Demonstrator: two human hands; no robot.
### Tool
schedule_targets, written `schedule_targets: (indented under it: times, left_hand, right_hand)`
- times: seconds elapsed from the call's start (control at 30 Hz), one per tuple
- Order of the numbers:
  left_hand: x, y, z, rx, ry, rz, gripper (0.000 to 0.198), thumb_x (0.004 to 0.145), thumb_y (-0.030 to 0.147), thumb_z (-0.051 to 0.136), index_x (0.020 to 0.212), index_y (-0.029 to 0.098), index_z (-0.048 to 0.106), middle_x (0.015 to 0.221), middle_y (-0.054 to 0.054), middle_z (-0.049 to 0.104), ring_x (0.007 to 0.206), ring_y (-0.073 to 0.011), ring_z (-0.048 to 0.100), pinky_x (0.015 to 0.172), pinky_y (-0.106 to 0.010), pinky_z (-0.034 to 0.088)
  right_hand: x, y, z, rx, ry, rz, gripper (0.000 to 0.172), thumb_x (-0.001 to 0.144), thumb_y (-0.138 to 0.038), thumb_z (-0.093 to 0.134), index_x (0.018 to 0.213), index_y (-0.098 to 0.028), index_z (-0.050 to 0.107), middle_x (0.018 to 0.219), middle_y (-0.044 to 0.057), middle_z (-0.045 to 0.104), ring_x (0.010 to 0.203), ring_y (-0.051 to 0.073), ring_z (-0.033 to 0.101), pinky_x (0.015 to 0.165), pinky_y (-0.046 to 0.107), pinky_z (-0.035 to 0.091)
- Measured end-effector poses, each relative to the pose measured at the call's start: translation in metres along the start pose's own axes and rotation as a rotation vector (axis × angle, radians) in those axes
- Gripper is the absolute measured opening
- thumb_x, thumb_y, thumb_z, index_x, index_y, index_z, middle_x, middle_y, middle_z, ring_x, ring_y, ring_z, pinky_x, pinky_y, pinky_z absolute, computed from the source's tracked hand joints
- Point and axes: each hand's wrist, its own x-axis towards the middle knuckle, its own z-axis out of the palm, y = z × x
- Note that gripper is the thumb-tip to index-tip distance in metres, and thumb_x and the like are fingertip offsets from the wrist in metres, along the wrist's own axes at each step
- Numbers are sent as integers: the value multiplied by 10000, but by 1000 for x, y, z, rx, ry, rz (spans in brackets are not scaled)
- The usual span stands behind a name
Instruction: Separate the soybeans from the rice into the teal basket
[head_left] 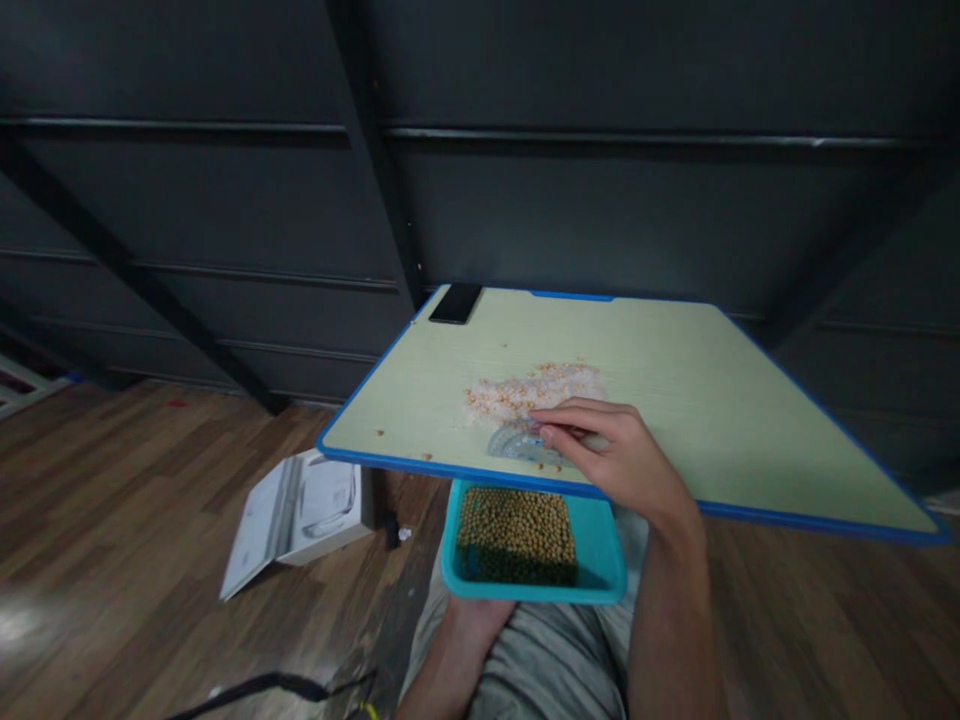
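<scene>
My right hand [600, 450] is over the board, thumb and fingers pinched on a clear plastic protractor [514, 442] lying almost flat. Just beyond the protractor spreads a mixed heap of white grains [559, 385] that look like rice, with yellow soybeans [499, 400] among them. A few loose beans lie near the board's front edge. Below that edge, my left hand [480, 612] holds a teal tray [600, 545] from underneath; its fingers are hidden by the tray. Many soybeans [517, 525] fill the tray's left and middle part.
The pale board [675, 400] has a blue rim and serves as a tabletop. A black phone [456, 303] lies at its far left corner. An opened white box [315, 505] is on the wooden floor [150, 500] to the left. A dark panelled wall [562, 210] rises behind.
</scene>
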Motion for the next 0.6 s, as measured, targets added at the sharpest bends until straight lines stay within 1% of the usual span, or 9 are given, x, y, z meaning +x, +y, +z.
schedule_targets:
  times: [0.1, 0.2, 0.3, 0.4, 0.5, 0.6]
  left_hand:
    - [0, 0, 3, -101, -18, -42, 478, 860, 198, 575, 1315, 314, 668, 1179, -51, 837, 1171, -300, 746, 1012, -498, 613]
    - [-3, 2, 9, -131, 22, -39, 508, 863, 144, 540, 1323, 318, 668, 1141, -38, 848, 1131, -285, 765, 1017, -471, 609]
    - [-7, 5, 13, -135, 63, -37, 527, 873, 110, 494, 1321, 320, 674, 1118, -33, 855, 1121, -272, 770, 1027, -451, 600]
    - [-9, 8, 12, -155, 41, -25, 530, 890, 94, 445, 1312, 309, 684, 1105, -48, 857, 1145, -268, 760, 1029, -452, 596]
    - [-6, 14, 8, -126, 34, 2, 467, 907, 146, 484, 1290, 306, 697, 1115, -66, 852, 1180, -280, 745, 1028, -459, 593]
    - [-3, 20, 6, -70, 53, 24, 393, 874, 252, 621, 1248, 333, 713, 1146, -63, 843, 1206, -311, 732, 1037, -476, 586]
  right_hand:
    - [0, -1, 0, 4, -14, 2, 222, 959, -175, 666, 1097, -254, 820, 1093, 11, 818, 994, 188, 758, 912, 339, 584]
    - [-1, -2, 0, 7, -23, 8, 209, 951, -173, 677, 1076, -251, 826, 1067, 6, 823, 973, 184, 762, 893, 331, 588]
    - [-1, -4, 0, 9, -37, -5, 202, 947, -177, 685, 1067, -252, 828, 1058, 2, 825, 952, 179, 764, 873, 325, 590]
    - [-1, -4, 2, 10, -43, -2, 211, 946, -180, 692, 1095, -252, 823, 1060, -1, 823, 940, 173, 763, 861, 318, 589]
    - [0, -5, 5, 5, -39, -1, 219, 944, -175, 693, 1105, -255, 818, 1069, -2, 821, 955, 174, 760, 874, 324, 585]
    - [3, -7, 10, -1, -38, -20, 222, 949, -162, 678, 1101, -248, 816, 1062, 0, 819, 956, 171, 756, 879, 323, 581]
